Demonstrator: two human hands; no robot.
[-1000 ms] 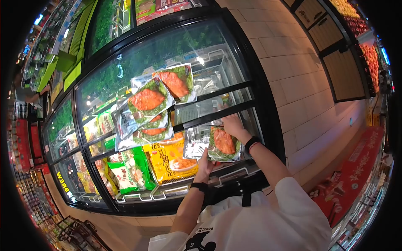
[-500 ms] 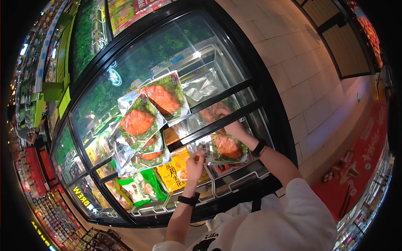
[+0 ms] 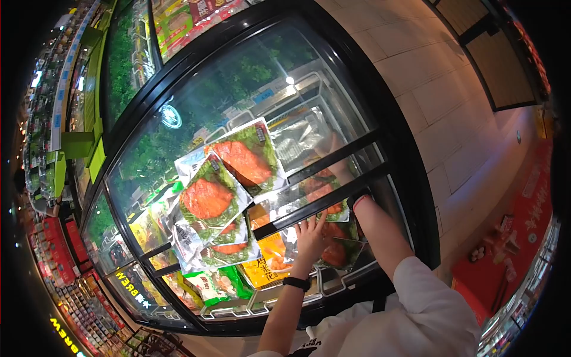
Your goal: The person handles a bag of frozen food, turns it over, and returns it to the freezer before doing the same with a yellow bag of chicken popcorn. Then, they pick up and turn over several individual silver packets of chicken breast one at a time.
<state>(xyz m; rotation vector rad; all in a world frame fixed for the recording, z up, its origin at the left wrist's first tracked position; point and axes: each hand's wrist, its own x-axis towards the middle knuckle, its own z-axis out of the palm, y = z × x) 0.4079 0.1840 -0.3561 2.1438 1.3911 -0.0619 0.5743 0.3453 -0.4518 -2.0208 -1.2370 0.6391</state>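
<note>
My left hand (image 3: 310,239) lies with outstretched fingers over the edge of a clear-and-green pack of reddish meat (image 3: 334,251) inside the open section of the chest freezer. My right forearm (image 3: 373,221) reaches down into that opening and under the sliding glass lid. Through the glass my right hand (image 3: 338,159) shows only faintly, its fingers hard to see, close to another meat pack (image 3: 319,185) and a silvery bag (image 3: 300,134). On top of the glass, left of my hands, several similar meat packs (image 3: 205,199) are piled, overlapping one another.
A yellow bag (image 3: 266,268) and a green-and-white bag (image 3: 221,285) sit in the freezer by its wire basket rail (image 3: 256,304). Black lid bars (image 3: 333,202) cross the opening. Tiled floor (image 3: 410,71) and a red printed surface (image 3: 488,268) lie to the right.
My right hand has gone deeper under the glass, away from the nearer meat pack. My left hand has moved from a closed pose to spread fingers over the packs. The view has shifted slightly.
</note>
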